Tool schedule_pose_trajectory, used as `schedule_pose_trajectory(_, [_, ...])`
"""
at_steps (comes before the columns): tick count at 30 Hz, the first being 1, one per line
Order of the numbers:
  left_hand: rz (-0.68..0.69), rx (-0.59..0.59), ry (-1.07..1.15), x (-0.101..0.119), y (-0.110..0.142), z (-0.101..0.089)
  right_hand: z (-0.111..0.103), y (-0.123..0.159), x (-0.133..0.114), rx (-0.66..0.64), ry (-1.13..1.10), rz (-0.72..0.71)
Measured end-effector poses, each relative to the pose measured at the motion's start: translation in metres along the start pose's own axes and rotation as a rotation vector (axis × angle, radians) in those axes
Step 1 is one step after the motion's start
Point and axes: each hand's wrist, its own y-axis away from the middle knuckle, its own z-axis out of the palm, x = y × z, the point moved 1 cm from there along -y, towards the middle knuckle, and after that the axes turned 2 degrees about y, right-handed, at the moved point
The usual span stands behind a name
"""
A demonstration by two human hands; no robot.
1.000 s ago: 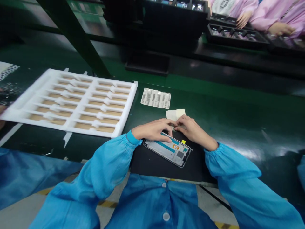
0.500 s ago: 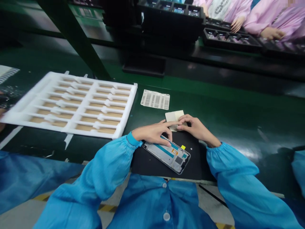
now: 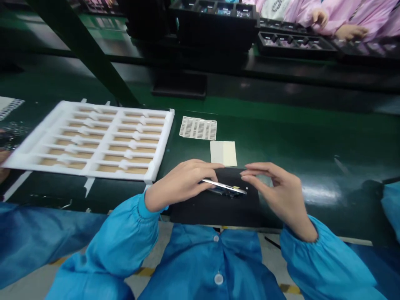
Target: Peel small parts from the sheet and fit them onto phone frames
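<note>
My left hand [image 3: 187, 181] grips one end of a phone frame [image 3: 229, 188], which is lifted and tilted so that mostly its thin edge shows. A small yellow tab sticks up near the frame's far end. Right of the frame, apart from it, my right hand [image 3: 276, 187] has thumb and fingertips brought together in a pinch. Whatever sits between those fingertips is too small to make out. Beneath both hands lies a black mat [image 3: 215, 214]. A pale two-tone sheet [image 3: 223, 153] rests just beyond the mat.
A white foam tray [image 3: 114, 146] with long slots lies at the left. Behind the pale sheet is a label sheet [image 3: 198, 128] with rows of dark strips. A green post [image 3: 84, 54] slants across the back left. Black bins [image 3: 215, 25] and people in pink sleeves are across the bench.
My left hand has raised the phone frame from lying flat to nearly edge-on. My right hand has left the pale sheet and moved right and nearer, staying pinched.
</note>
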Motion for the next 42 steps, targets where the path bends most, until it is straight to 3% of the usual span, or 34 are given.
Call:
schedule_pose_trajectory(4, [0.009, 0.138, -0.148, 0.01, 0.012, 0.011, 0.008, 0.025, -0.026, -0.066, 0.144, -0.177])
schedule_pose_trajectory(7, [0.007, 0.227, -0.092, 0.009, 0.017, 0.023, 0.023, 0.034, -0.027, -0.063, 0.199, -0.282])
schedule_pose_trajectory(11, [0.022, 0.287, 0.021, 0.008, 0.018, 0.029, 0.036, 0.037, -0.021, 0.011, 0.262, -0.31])
schedule_pose_trajectory(17, [0.014, 0.34, 0.188, 0.012, 0.007, 0.022, 0.045, 0.037, -0.017, 0.118, 0.306, -0.351])
schedule_pose_trajectory(31, [-0.01, 0.388, 0.135, 0.01, -0.004, 0.029, 0.061, 0.035, -0.002, 0.278, 0.148, -0.327])
schedule_pose_trajectory(37, [0.024, 0.456, 0.102, 0.01, -0.006, 0.034, 0.064, 0.043, 0.014, 0.31, 0.045, -0.173])
schedule_pose_trajectory(42, [0.139, 0.545, 0.048, 0.011, -0.009, 0.043, 0.064, 0.042, 0.017, 0.303, -0.073, -0.057])
